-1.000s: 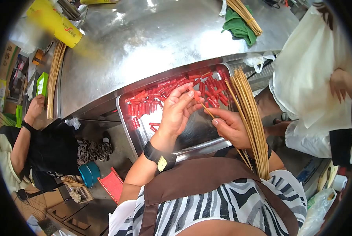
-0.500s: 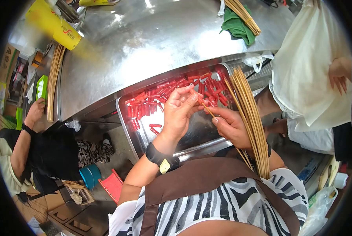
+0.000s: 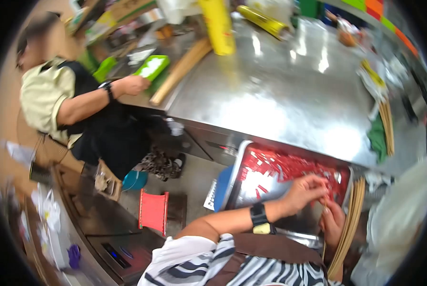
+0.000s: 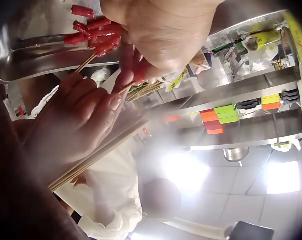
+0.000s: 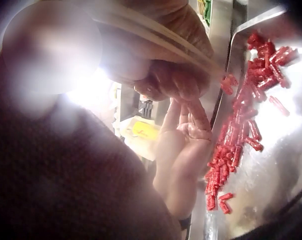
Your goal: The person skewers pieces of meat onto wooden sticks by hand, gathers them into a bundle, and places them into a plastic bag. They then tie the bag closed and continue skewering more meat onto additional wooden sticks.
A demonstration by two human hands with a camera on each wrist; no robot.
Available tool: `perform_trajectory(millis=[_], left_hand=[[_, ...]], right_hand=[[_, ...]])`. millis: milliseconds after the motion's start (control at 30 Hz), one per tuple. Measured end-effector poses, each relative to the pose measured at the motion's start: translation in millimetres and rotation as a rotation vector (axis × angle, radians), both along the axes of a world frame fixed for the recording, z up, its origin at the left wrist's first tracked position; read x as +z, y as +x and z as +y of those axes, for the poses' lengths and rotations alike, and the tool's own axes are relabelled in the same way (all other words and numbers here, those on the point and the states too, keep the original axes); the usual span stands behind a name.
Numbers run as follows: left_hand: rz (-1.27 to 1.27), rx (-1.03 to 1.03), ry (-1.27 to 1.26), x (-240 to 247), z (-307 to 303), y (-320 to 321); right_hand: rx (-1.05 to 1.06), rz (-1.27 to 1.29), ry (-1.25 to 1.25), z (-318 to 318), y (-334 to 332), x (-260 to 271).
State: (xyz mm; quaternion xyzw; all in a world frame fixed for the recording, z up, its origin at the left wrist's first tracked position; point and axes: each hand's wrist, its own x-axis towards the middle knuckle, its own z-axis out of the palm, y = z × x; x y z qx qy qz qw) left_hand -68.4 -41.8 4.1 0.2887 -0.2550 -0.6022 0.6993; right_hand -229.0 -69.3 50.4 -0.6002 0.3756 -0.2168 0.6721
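Over the metal tray (image 3: 232,190), the left hand (image 3: 303,194) pinches a small red piece at the tip of a thin stick. Close against it, the right hand (image 3: 333,221) grips that stick. In the left wrist view the right hand (image 4: 73,117) curls round the stick (image 4: 125,89), beneath the left hand (image 4: 163,32). A bundle of long sticks (image 3: 354,217) lies along the right forearm. Many red pieces (image 5: 231,130) are spread on the tray in the right wrist view; the left hand (image 5: 183,145) meets the right hand (image 5: 176,75) beside them.
Behind the tray is a metal table (image 3: 213,100) with yellow rolls (image 3: 218,28), a stick bundle (image 3: 180,71) and a green cloth (image 3: 377,138). Another person (image 3: 99,105) stands at left, a hand at a green box (image 3: 154,66). A red stool (image 3: 153,209) is on the floor.
The head view has swung left, so the tray and both hands appear farther right and lower. The hands stay together at the stick's tip. More of the person at left shows.
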Motion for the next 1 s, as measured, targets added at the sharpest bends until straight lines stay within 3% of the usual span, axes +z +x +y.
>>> perform_trajectory(millis=[333,467,533,567,700,800,833,1000], left_hand=[[0.004,-0.019,0.015,-7.9,2.4,8.1],[-0.042,-0.055,0.068,-15.6,2.2,10.6],[-0.060,-0.084,0.111,-13.9,4.2,11.1],[-0.059,-0.079,0.112,-16.4,3.8,9.5],[-0.103,-0.111,0.154,-22.3,3.1,7.0],[-0.130,-0.157,0.201,-27.3,2.5,6.7],[-0.118,-0.164,0.210,-28.1,3.0,6.0],[-0.124,-0.223,0.319,-27.9,2.7,8.3]], right_hand=[[0.028,-0.036,0.074,-0.4,7.1,2.3],[-0.068,-0.082,-0.016,5.4,5.2,3.3],[-0.158,-0.073,-0.300,11.9,13.8,6.3],[0.002,-0.055,-0.434,5.7,10.4,13.4],[0.283,-0.124,-0.606,-0.2,9.6,31.4],[0.374,0.078,-0.359,4.4,-5.7,35.5],[0.406,0.012,-0.506,2.4,-3.7,31.4],[0.415,0.104,-0.434,2.1,1.7,40.5]])
